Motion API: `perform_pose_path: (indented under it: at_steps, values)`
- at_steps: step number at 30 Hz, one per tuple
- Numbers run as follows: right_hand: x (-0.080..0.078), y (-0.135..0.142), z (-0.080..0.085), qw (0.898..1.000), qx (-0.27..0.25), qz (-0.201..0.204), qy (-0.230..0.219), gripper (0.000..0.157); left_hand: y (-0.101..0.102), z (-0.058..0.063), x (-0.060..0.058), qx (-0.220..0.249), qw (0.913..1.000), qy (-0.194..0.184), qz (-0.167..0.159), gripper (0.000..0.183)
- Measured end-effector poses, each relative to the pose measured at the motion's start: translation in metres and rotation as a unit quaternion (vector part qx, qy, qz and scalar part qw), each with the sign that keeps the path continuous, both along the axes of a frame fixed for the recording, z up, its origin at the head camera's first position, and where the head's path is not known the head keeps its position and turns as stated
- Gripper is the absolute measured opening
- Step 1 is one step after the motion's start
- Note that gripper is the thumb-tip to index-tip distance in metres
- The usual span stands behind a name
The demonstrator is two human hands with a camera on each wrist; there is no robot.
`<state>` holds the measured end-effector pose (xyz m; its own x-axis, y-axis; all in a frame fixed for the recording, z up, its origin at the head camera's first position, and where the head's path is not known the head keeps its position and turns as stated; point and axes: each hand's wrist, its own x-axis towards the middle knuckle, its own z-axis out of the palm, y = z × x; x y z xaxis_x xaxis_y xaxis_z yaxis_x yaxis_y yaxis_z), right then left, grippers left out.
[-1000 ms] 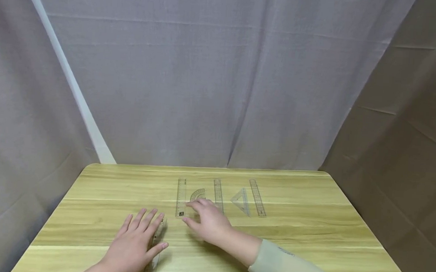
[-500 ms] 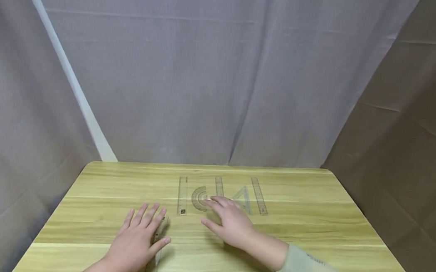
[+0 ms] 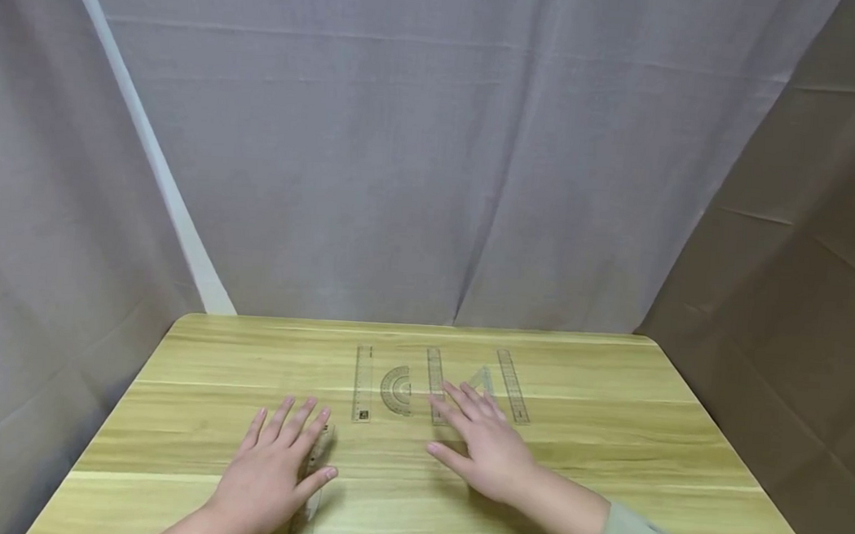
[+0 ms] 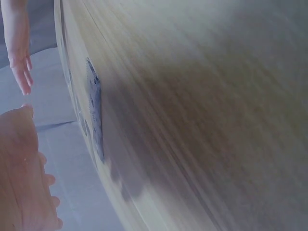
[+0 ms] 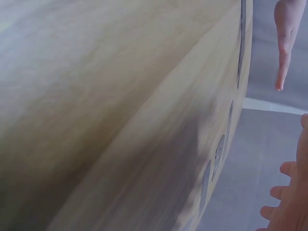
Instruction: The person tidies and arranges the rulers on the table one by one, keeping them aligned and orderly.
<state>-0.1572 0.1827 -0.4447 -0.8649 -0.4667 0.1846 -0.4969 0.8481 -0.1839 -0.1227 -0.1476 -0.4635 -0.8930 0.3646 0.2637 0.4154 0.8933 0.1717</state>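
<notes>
My left hand (image 3: pixel 268 474) hovers with fingers spread above a clear ruler (image 3: pixel 303 529) lying near the front of the table; the hand hides part of it. In the left wrist view that ruler (image 4: pixel 95 113) lies apart from the palm (image 4: pixel 21 173). My right hand (image 3: pixel 485 454), fingers extended and holding nothing, is over the table just in front of a middle clear ruler (image 3: pixel 433 369) and a clear set square (image 3: pixel 485 378), overlapping both. To its left lie a clear protractor (image 3: pixel 389 390) and another ruler (image 3: pixel 363 377). The rightmost ruler (image 3: pixel 512 385) slants beside the set square.
The wood-grain table (image 3: pixel 608 441) has rounded far corners. Grey cloth (image 3: pixel 345 172) hangs behind it and along the left side, with a pale strip (image 3: pixel 158 161) at the left. A darker cloth (image 3: pixel 801 282) stands at the right.
My right hand has moved right, from over the protractor to the middle ruler and set square, uncovering the protractor. My left hand has stayed over the near ruler.
</notes>
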Motion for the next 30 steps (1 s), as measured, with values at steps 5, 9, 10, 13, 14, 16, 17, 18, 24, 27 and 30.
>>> perform_pose_path:
  at_steps: [5, 9, 10, 13, 14, 16, 17, 18, 24, 27, 30]
  values:
    - [0.002, 0.009, -0.002, 1.000, 0.001, -0.005, 0.009, 0.071, 0.000, 0.000, -0.001, -0.006, 1.0000, 0.004, 0.003, 0.076]
    - [0.002, 0.014, -0.004, 1.000, 0.005, -0.010, 0.011, 0.070, 0.000, -0.001, -0.001, -0.010, 0.9999, 0.008, 0.004, 0.077]
    - [0.002, 0.014, -0.005, 1.000, 0.006, -0.010, 0.010, 0.070, 0.000, -0.001, -0.001, -0.010, 0.9999, 0.008, 0.004, 0.077]
    - [0.001, 0.016, -0.006, 1.000, 0.010, -0.012, 0.010, 0.071, 0.000, -0.001, -0.002, -0.010, 0.9999, 0.007, 0.005, 0.076]
    - [0.001, 0.016, -0.006, 1.000, 0.009, -0.013, 0.009, 0.070, 0.000, -0.001, -0.002, -0.008, 0.9999, 0.006, 0.005, 0.076]
    - [0.001, 0.016, -0.006, 1.000, 0.008, -0.014, 0.008, 0.070, 0.000, -0.001, -0.002, -0.005, 1.0000, 0.004, 0.005, 0.076]
    - [0.000, 0.017, -0.006, 1.000, 0.009, -0.015, 0.007, 0.070, 0.000, -0.001, -0.003, -0.005, 1.0000, 0.003, 0.006, 0.076]
    - [0.000, 0.017, -0.006, 1.000, 0.011, -0.015, 0.007, 0.070, 0.000, -0.001, -0.003, -0.003, 1.0000, 0.000, 0.006, 0.076]
    - [-0.001, 0.017, -0.008, 1.000, 0.009, -0.016, 0.001, 0.070, 0.001, -0.003, -0.005, -0.010, 0.9999, 0.006, 0.008, 0.076]
    - [-0.002, 0.017, -0.007, 1.000, 0.009, -0.020, -0.003, 0.070, 0.002, -0.004, -0.007, -0.016, 0.9997, 0.015, 0.011, 0.076]
    - [-0.004, 0.017, -0.007, 1.000, 0.009, -0.022, -0.001, 0.070, 0.004, -0.004, -0.008, -0.013, 0.9998, 0.012, 0.010, 0.076]
